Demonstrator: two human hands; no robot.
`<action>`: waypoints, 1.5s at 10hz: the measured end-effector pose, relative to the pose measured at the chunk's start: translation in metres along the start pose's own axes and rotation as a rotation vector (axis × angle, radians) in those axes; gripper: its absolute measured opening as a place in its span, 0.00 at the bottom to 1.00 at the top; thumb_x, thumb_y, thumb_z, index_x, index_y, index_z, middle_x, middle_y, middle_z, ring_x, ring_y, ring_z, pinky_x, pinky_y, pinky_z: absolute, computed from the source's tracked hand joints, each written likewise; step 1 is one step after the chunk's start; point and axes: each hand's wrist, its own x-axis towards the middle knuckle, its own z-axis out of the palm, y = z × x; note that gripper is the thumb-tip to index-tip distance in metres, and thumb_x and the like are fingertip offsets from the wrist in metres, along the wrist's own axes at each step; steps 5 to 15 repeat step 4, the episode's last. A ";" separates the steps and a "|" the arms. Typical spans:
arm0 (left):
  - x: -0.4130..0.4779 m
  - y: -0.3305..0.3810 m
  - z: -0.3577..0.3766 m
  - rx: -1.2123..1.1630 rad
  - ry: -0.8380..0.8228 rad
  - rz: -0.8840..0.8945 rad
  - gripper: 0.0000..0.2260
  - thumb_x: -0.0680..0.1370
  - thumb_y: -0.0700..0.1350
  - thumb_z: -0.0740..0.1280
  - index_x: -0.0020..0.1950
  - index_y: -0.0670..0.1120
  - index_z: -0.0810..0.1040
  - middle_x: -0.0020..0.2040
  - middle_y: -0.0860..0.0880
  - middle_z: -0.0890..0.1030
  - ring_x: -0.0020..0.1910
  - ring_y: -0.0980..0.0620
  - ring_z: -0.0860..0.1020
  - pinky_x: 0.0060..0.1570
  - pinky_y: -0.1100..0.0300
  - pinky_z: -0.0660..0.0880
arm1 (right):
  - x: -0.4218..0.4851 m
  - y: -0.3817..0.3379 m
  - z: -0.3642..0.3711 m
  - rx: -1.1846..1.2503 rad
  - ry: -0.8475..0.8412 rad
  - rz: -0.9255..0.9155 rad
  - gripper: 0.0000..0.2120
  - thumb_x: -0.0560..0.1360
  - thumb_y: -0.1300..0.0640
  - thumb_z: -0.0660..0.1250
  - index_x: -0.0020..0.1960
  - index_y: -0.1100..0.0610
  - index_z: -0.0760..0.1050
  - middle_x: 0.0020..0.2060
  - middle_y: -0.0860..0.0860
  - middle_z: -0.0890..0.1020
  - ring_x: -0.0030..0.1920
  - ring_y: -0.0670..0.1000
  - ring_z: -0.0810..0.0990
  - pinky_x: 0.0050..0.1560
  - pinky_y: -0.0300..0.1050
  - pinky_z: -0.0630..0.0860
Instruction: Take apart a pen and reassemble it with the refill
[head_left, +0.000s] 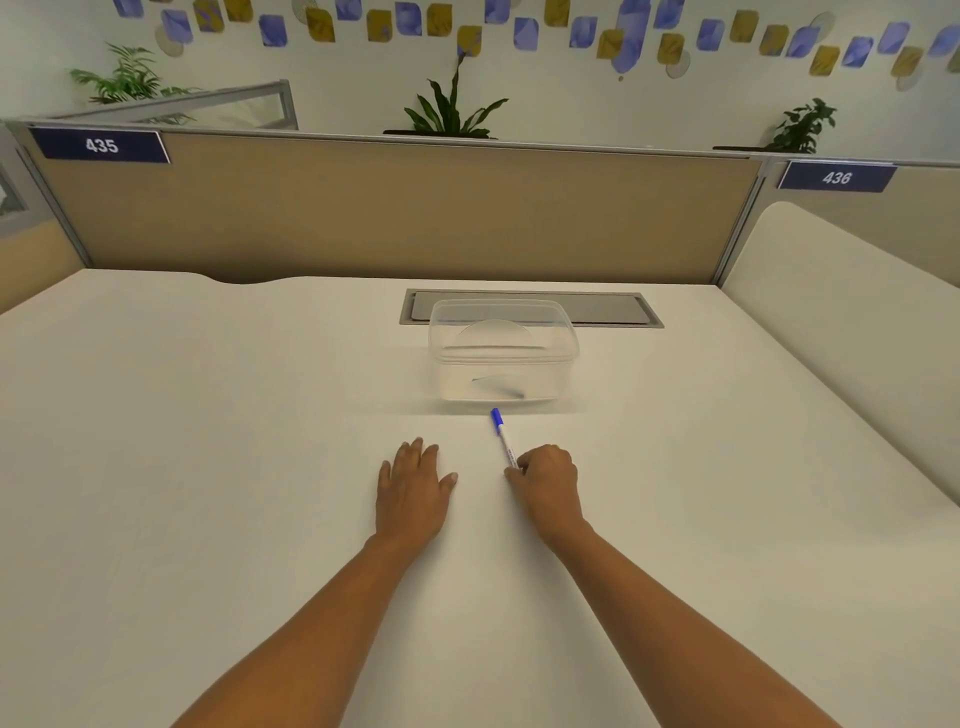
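A white pen (503, 437) with a blue cap lies on the white desk (208, 415), its capped end pointing away from me toward a clear plastic box. My right hand (548, 480) curls its fingers around the pen's near end, which is hidden under them. My left hand (413, 480) rests flat on the desk to the left of the pen, fingers apart, holding nothing. The pen looks whole, with its cap on.
A clear plastic box (503, 353) stands just beyond the pen, with a blurred dark object lying inside. Behind it is a grey cable hatch (597, 307) in the desk. A tan partition (395, 208) closes the far edge.
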 end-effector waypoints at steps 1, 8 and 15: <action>0.000 0.001 0.001 0.014 0.000 0.002 0.21 0.80 0.50 0.53 0.71 0.45 0.57 0.76 0.46 0.55 0.75 0.49 0.51 0.74 0.50 0.47 | 0.000 -0.001 0.002 0.022 0.009 -0.005 0.24 0.74 0.59 0.64 0.26 0.54 0.53 0.25 0.49 0.58 0.37 0.55 0.61 0.27 0.36 0.51; -0.001 0.003 -0.008 0.029 -0.039 0.014 0.22 0.80 0.50 0.52 0.72 0.44 0.56 0.76 0.45 0.54 0.75 0.49 0.50 0.74 0.48 0.47 | 0.002 0.005 -0.005 0.103 0.074 0.007 0.24 0.77 0.60 0.57 0.25 0.57 0.53 0.25 0.51 0.59 0.29 0.52 0.60 0.27 0.42 0.53; -0.001 0.003 -0.008 0.029 -0.039 0.014 0.22 0.80 0.50 0.52 0.72 0.44 0.56 0.76 0.45 0.54 0.75 0.49 0.50 0.74 0.48 0.47 | 0.002 0.005 -0.005 0.103 0.074 0.007 0.24 0.77 0.60 0.57 0.25 0.57 0.53 0.25 0.51 0.59 0.29 0.52 0.60 0.27 0.42 0.53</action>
